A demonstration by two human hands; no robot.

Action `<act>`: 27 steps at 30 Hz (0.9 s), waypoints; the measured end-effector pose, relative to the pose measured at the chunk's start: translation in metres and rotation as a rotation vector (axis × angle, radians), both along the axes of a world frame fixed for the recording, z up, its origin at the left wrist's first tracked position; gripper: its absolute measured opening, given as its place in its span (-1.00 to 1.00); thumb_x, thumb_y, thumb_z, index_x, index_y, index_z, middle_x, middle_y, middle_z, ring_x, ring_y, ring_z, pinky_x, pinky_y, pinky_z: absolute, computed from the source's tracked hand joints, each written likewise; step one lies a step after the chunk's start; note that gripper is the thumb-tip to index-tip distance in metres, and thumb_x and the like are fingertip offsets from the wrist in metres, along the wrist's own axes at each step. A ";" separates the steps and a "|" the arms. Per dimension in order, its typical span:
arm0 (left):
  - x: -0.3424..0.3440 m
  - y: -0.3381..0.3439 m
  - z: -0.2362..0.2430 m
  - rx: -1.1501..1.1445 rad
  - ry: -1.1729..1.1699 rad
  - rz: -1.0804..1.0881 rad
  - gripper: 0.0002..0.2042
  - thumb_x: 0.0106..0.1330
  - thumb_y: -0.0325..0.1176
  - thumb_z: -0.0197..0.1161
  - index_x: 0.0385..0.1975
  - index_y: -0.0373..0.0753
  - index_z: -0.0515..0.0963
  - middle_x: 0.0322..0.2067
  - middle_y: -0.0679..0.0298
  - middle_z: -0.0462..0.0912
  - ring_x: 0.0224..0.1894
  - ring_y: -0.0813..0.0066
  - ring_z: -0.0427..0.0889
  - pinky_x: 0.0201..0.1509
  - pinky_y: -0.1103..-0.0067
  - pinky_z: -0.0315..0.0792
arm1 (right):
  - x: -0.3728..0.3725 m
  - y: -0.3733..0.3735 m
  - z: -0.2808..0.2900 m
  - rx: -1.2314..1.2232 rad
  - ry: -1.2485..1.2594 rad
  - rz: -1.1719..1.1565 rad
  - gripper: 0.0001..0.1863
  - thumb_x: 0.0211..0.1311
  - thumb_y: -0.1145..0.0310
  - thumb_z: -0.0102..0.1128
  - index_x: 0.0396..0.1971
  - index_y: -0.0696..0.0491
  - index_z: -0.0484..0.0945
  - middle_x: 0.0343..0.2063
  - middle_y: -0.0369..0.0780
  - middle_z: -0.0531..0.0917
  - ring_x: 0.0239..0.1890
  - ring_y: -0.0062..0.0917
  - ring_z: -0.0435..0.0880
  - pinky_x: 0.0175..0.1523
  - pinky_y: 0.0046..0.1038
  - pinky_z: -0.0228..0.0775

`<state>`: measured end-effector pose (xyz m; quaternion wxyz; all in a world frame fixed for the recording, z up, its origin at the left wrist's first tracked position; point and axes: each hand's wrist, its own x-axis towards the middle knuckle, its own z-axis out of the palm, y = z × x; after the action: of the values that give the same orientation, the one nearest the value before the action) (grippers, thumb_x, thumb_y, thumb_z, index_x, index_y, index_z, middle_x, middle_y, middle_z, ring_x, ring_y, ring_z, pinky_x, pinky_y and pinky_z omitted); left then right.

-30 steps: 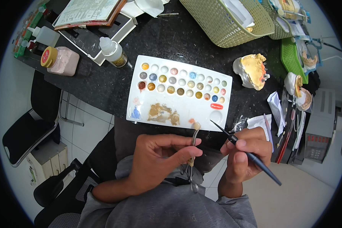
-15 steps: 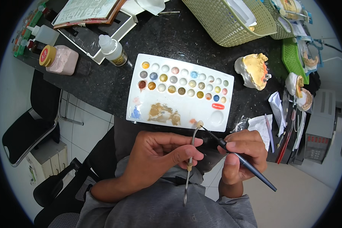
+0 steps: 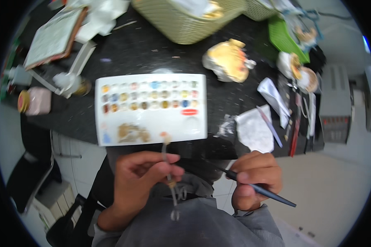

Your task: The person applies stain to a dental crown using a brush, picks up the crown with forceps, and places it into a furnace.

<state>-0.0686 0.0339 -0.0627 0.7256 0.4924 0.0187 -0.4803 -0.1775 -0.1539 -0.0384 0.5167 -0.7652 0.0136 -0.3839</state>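
Note:
My left hand point(image 3: 142, 179) pinches long metal locking forceps point(image 3: 172, 185), which hold a small pale piece point(image 3: 165, 139) at their upper tip, over the front edge of the white palette point(image 3: 150, 115). The palette has rows of coloured wells and smears of tan, blue and pink. My right hand point(image 3: 255, 181) grips a slim dark brush point(image 3: 272, 194); its tip points up-left, below the palette and apart from the pale piece. A white tissue point(image 3: 251, 127) with a pink-handled tool point(image 3: 272, 127) lies above my right hand. The picture is blurred by motion.
Behind are yellow-and-white dental casts point(image 3: 226, 59), olive baskets point(image 3: 185, 31), a green basket point(image 3: 288, 41) and instruments point(image 3: 297, 140). At left are a jar point(image 3: 39, 101), bottles point(image 3: 72, 84) and a book point(image 3: 53, 37) on the black worktop point(image 3: 82, 123). A grey appliance point(image 3: 334, 99) stands right.
The view has swung rightward, shifting the palette leftward in it. The brush tip met the pale piece half a second ago and has since drawn away right and down. The forceps have turned.

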 end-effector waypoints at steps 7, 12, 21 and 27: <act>-0.025 -0.027 0.006 -0.174 -0.053 -0.135 -0.82 0.28 -0.54 0.21 -0.21 -0.54 0.54 -0.15 -0.16 0.61 -0.29 0.29 0.71 -0.20 0.49 0.64 | -0.087 -0.042 0.011 -0.192 0.225 -0.448 -0.82 0.12 0.44 0.25 -0.32 0.22 0.55 -0.51 -0.13 0.54 -0.59 -0.56 0.54 -0.52 -0.64 0.33; -0.041 -0.057 0.010 -0.287 0.036 -0.260 -0.85 0.20 -0.67 0.22 -0.24 -0.56 0.52 0.20 -0.22 0.29 -0.19 0.31 0.68 -0.21 0.58 0.64 | -0.111 -0.050 0.002 -0.282 0.322 -0.532 -0.90 0.04 0.52 0.26 -0.41 0.21 0.61 -0.58 -0.18 0.59 -0.59 -0.55 0.53 -0.50 -0.62 0.32; -0.063 -0.099 0.011 -0.342 0.082 -0.375 -0.85 0.23 -0.60 0.23 -0.24 -0.54 0.53 0.27 -0.18 0.20 -0.20 0.37 0.69 -0.25 0.65 0.61 | -0.127 -0.067 -0.015 -0.384 0.302 -0.520 -0.87 -0.06 0.52 0.28 -0.43 0.14 0.61 -0.59 -0.19 0.61 -0.62 -0.53 0.58 -0.55 -0.62 0.36; -0.068 -0.104 0.009 -0.306 0.069 -0.353 -0.84 0.23 -0.58 0.25 -0.25 -0.54 0.53 0.27 -0.22 0.18 -0.21 0.34 0.70 -0.27 0.66 0.61 | -0.135 -0.074 -0.020 -0.436 0.294 -0.457 -0.87 -0.06 0.53 0.29 -0.42 0.14 0.61 -0.60 -0.19 0.61 -0.64 -0.55 0.58 -0.58 -0.64 0.35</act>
<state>-0.1365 -0.0702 -0.0533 0.6955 0.3557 -0.1159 -0.6135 -0.3121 -0.2282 -0.0587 0.2340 -0.8819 0.1766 -0.3692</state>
